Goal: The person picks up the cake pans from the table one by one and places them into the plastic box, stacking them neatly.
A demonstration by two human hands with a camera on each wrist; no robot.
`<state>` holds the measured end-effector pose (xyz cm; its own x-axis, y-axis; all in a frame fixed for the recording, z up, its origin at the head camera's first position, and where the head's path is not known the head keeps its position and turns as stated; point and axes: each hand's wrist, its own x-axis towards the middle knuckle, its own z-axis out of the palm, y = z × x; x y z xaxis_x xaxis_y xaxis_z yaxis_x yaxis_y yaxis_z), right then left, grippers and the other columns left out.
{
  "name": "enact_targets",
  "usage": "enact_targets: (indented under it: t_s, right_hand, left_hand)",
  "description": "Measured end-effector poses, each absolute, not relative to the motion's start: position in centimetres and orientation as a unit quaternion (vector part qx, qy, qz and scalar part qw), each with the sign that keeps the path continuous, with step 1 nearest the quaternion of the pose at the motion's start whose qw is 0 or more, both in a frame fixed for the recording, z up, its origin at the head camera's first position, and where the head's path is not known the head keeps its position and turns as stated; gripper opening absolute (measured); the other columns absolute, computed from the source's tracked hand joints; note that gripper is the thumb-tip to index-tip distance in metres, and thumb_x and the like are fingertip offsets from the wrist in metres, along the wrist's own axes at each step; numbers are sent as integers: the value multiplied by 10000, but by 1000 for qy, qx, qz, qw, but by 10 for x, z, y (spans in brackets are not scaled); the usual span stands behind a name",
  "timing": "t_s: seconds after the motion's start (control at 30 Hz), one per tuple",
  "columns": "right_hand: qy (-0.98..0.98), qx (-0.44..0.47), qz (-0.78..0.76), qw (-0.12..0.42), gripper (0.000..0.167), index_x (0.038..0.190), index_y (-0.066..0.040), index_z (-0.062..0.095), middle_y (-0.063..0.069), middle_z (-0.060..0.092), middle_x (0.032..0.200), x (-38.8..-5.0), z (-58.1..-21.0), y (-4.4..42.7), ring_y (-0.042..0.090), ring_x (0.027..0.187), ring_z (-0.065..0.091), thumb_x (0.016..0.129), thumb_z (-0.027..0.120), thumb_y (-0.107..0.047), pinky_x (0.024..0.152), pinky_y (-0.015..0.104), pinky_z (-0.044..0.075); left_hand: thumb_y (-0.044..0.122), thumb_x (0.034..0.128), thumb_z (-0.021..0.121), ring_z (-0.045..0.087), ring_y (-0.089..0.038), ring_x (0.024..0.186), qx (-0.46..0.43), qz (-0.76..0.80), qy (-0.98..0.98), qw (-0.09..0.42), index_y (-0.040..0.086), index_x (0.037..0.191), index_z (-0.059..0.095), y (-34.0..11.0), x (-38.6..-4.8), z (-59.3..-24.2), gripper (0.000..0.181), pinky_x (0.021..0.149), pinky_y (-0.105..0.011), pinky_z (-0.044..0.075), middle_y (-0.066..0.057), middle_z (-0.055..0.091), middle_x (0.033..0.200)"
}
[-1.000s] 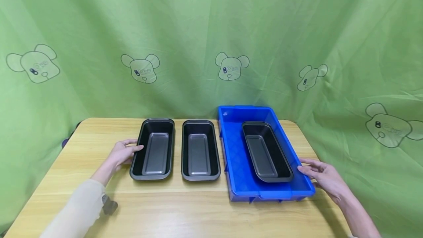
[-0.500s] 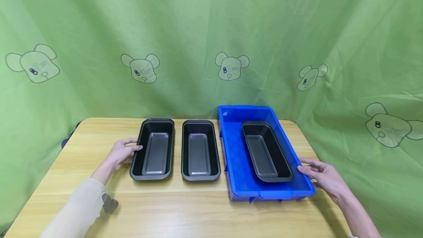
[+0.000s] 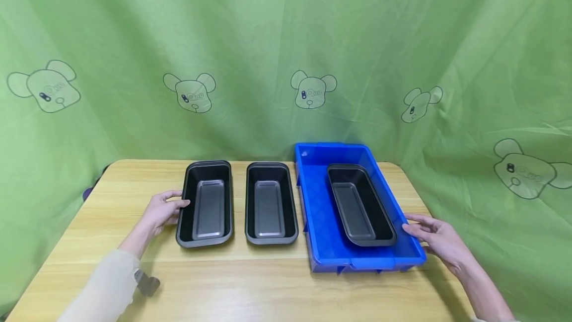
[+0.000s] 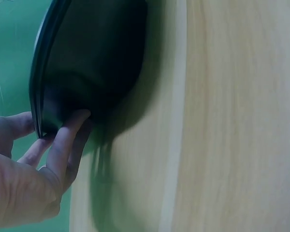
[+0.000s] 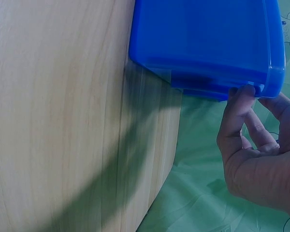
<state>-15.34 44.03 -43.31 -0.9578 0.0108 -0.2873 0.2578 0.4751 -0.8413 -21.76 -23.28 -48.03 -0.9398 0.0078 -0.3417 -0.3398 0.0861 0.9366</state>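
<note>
The left pan point(image 3: 209, 207) now sits a little more to the left and nearer to the person than a half second before, and the left hand point(image 3: 162, 211) comes along with it; the right hand point(image 3: 440, 242) stays in its place. From where I stand, the left hand pinches the pan at its left rim: the thumb lies over the edge, and the fingers are against the outer wall. Whether the pan is lifted from the table point(image 3: 223, 287), I cannot tell. The right hand holds the blue tray point(image 3: 318, 212) by its right wall, near the close corner, with the thumb at the rim and the fingers outside below it.

Just beside the held pan, on its right, stands the middle pan point(image 3: 269, 207), apart from it and near to the tray. The third pan point(image 3: 361, 207) lies inside the tray, toward its right wall, a little slanted. All three pans are dark and oblong, with their openings upward. On the left arm I see a pale sleeve point(image 3: 103, 287). Behind the table hangs a green curtain point(image 3: 259, 63) with outlined animal heads point(image 3: 194, 94).
</note>
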Motion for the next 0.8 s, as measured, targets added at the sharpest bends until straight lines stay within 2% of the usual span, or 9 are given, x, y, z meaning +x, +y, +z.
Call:
enact_targets:
  t_s: [0.2, 0.43, 0.67, 0.8]
  right_hand:
    - [851, 81, -504, 123, 652, 1564, 11, 447, -191, 733, 1031, -153, -433, 441, 50, 948, 726, 1054, 662, -334, 815, 319, 659]
    - [851, 79, -505, 121, 643, 1557, 11, 456, -188, 731, 1026, -154, -434, 441, 63, 927, 729, 1053, 664, -329, 784, 330, 662]
    - [852, 76, -504, 118, 621, 1539, -4, 489, -241, 715, 1043, -154, -432, 440, 51, 934, 722, 1046, 674, -334, 774, 332, 660]
    - [851, 75, -505, 119, 620, 1539, -2, 488, -250, 716, 1046, -153, -433, 440, 50, 936, 725, 1048, 673, -332, 772, 334, 660]
  left_hand:
    - [90, 1014, 658, 738, -53, 738, -117, 681, 713, 120, -75, 1566, 358, -232, -211, -477, 650, 686, -246, 670, 79, 760, 818]
    - [106, 1014, 673, 759, -63, 770, -117, 692, 704, 107, -66, 1549, 387, -229, -204, -463, 630, 727, -262, 683, 86, 781, 850]
    - [112, 1006, 695, 760, -64, 758, -114, 709, 689, 95, -31, 1478, 487, -224, -203, -448, 535, 710, -245, 674, 96, 779, 844]
    - [107, 1004, 696, 749, -57, 751, -113, 716, 684, 88, -31, 1482, 482, -217, -202, -440, 542, 701, -237, 670, 107, 766, 839]
